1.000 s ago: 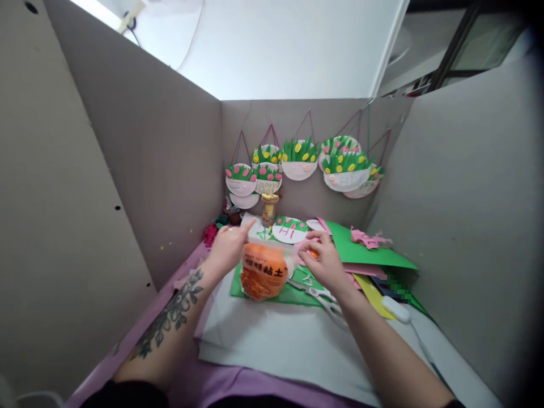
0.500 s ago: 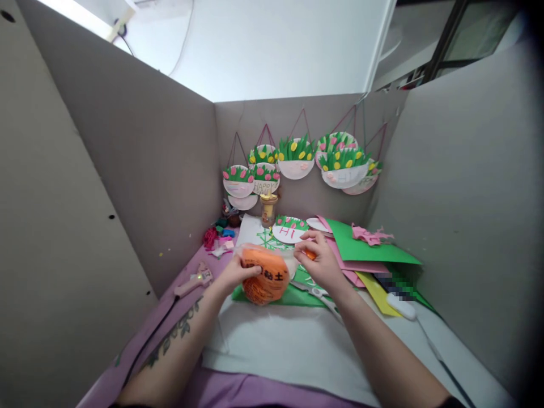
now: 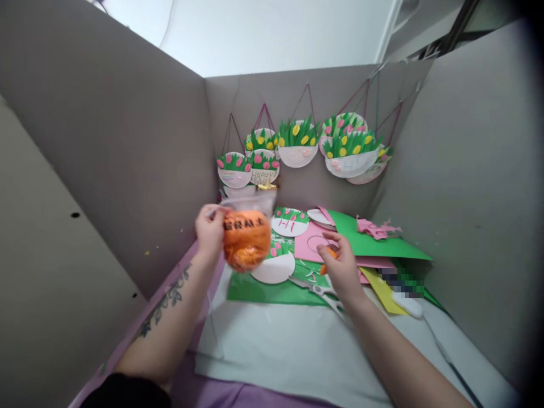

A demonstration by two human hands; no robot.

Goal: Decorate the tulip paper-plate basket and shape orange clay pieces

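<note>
Over a green sheet (image 3: 255,290), a clear bag (image 3: 246,232) of orange material hangs, its left edge pinched by the left hand (image 3: 210,231); its black lettering ends "粘土" (the rest blurs). The lying plate (image 3: 290,226) reads "Hi", a hanging plate (image 3: 264,174) "HAPPY". The right hand (image 3: 341,259) grips a small orange piece (image 3: 323,270).

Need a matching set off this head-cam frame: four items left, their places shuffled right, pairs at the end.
Things:
1. orange-filled bag
2. scissors
3. crumpled pink strips
4. small orange piece

Places:
A. on top of the large green card
B. in the right hand
C. held up by the left hand
D. blades lying over the flat green sheet

Pairs: 1-C, 2-D, 3-A, 4-B
</note>
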